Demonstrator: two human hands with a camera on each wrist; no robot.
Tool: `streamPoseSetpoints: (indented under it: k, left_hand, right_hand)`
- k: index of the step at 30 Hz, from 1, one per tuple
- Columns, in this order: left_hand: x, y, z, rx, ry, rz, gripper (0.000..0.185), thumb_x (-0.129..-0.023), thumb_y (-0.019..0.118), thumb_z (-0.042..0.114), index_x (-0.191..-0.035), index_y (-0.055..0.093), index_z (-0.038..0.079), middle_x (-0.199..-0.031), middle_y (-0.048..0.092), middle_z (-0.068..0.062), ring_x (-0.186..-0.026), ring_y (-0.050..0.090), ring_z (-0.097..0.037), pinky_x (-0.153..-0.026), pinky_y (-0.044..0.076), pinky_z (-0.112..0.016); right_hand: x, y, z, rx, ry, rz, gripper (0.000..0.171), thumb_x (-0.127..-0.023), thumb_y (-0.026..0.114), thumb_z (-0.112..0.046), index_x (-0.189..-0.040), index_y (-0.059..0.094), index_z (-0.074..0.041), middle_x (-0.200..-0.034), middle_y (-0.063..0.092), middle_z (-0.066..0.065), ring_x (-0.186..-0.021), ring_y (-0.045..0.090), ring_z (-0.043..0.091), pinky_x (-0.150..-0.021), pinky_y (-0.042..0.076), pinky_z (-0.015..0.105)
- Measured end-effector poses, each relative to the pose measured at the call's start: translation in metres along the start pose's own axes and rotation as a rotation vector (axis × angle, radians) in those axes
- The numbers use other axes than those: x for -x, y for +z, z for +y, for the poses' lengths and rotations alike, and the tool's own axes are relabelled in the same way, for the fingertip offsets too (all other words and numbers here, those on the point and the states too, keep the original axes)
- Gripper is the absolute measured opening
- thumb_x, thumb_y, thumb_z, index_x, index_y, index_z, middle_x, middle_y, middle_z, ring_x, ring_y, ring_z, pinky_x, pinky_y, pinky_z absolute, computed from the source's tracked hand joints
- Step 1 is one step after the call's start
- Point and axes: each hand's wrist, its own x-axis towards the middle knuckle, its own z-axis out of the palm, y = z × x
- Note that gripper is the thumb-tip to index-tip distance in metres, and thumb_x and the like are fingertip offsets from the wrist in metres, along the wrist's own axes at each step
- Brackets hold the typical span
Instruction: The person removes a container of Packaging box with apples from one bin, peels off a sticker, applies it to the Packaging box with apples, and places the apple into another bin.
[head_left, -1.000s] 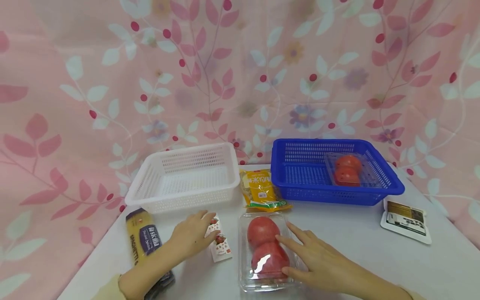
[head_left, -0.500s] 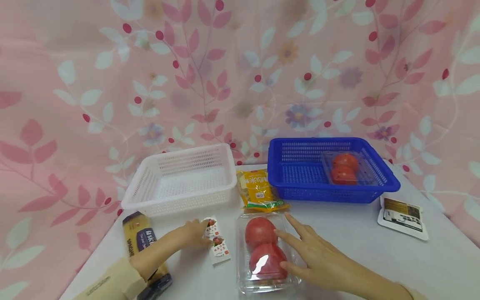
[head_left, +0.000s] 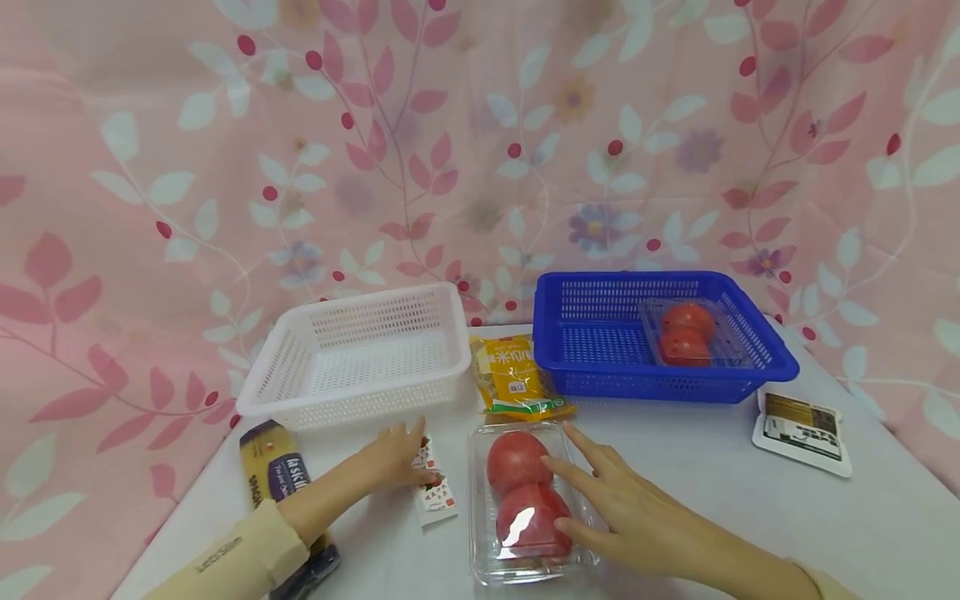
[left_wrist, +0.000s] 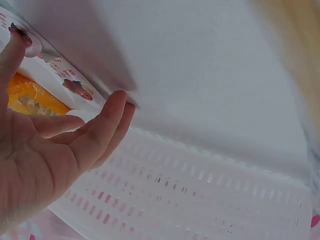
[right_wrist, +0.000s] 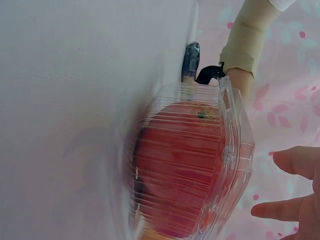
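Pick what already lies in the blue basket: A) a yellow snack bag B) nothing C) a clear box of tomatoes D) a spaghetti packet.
C: the blue basket holds a clear box of tomatoes at its right end.

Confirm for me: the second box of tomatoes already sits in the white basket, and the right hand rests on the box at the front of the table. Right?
Not quite. The second box of tomatoes sits in the blue basket, not the white basket, which holds nothing in the head view. The rest stands: the right hand rests on the box at the front.
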Motion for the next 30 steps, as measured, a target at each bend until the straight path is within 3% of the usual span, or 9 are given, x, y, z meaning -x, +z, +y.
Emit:
streamPoseSetpoints:
  k: [5, 10, 17, 22, 25, 30]
  left_hand:
    - [-0.001, 0.000, 0.002, -0.029, -0.003, 0.013, 0.097, -0.066, 0.076, 0.049, -0.128, 0.036, -0.015, -0.114, 0.047, -0.036, -0.104, 0.046, -0.051, -0.083, 0.041, -0.058]
    - [-0.003, -0.004, -0.001, 0.010, 0.019, 0.031, 0.097, -0.063, 0.080, 0.045, -0.124, 0.038, -0.016, -0.109, 0.048, -0.032, -0.099, 0.049, -0.047, -0.083, 0.043, -0.054]
    - [-0.005, -0.009, -0.008, 0.122, 0.039, 0.034, 0.074, -0.066, 0.082, 0.018, -0.125, 0.044, -0.007, -0.104, 0.048, -0.025, -0.090, 0.053, -0.032, -0.082, 0.046, -0.046]
    - [-0.001, -0.012, -0.005, 0.163, 0.055, 0.036, 0.063, -0.069, 0.079, 0.008, -0.124, 0.050, -0.002, -0.101, 0.049, -0.018, -0.087, 0.052, -0.026, -0.077, 0.048, -0.042]
    - [0.002, -0.014, -0.003, 0.208, 0.104, 0.069, 0.055, -0.071, 0.074, -0.002, -0.121, 0.052, -0.002, -0.099, 0.050, -0.016, -0.088, 0.050, -0.024, -0.077, 0.047, -0.041]
    - [0.002, -0.022, 0.002, 0.271, 0.165, 0.139, 0.045, -0.076, 0.066, -0.007, -0.118, 0.053, -0.005, -0.109, 0.057, -0.020, -0.100, 0.054, -0.030, -0.085, 0.045, -0.043]
  right_hand:
    - [-0.001, 0.002, -0.002, 0.012, -0.009, 0.000, 0.062, -0.086, 0.057, -0.047, -0.141, 0.035, -0.026, -0.152, 0.008, 0.009, -0.127, 0.034, 0.034, -0.083, 0.046, 0.051]
    - [-0.002, 0.002, -0.003, 0.039, 0.001, 0.022, 0.062, -0.086, 0.059, -0.044, -0.141, 0.036, -0.028, -0.153, 0.008, 0.007, -0.127, 0.034, 0.033, -0.085, 0.045, 0.051]
    - [-0.003, 0.002, -0.005, 0.037, 0.015, 0.016, 0.062, -0.085, 0.061, -0.042, -0.140, 0.036, -0.028, -0.153, 0.007, 0.005, -0.124, 0.039, 0.029, -0.083, 0.047, 0.047]
    - [-0.003, 0.002, -0.005, 0.044, -0.021, 0.024, 0.063, -0.085, 0.063, -0.036, -0.141, 0.035, -0.028, -0.152, 0.007, 0.007, -0.123, 0.040, 0.029, -0.083, 0.048, 0.045]
    - [-0.003, 0.002, -0.006, 0.056, -0.055, 0.040, 0.064, -0.085, 0.064, -0.034, -0.141, 0.035, -0.027, -0.152, 0.007, 0.008, -0.122, 0.041, 0.029, -0.082, 0.048, 0.044]
    - [-0.006, 0.001, -0.008, 0.075, -0.119, 0.101, 0.065, -0.083, 0.067, -0.028, -0.141, 0.036, -0.024, -0.152, 0.009, 0.008, -0.121, 0.041, 0.030, -0.082, 0.049, 0.043]
